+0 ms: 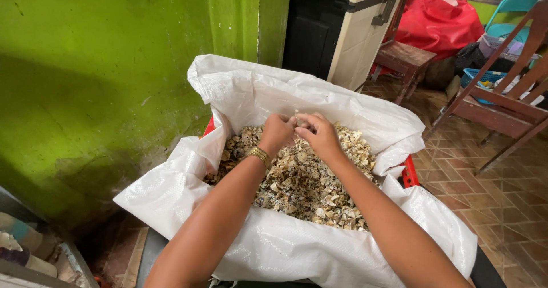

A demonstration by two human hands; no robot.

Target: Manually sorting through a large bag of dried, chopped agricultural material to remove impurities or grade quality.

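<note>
A white woven sack lines a red crate and is filled with several pale dry husks or shell pieces. My left hand, with a gold bracelet at the wrist, and my right hand meet over the far side of the pile. Both have their fingers pinched together on a small pale piece held between them. Most of that piece is hidden by my fingers.
A green wall stands close on the left. A wooden stool, a red bag, a wooden chair frame and a blue basket are at the right back on the tiled floor.
</note>
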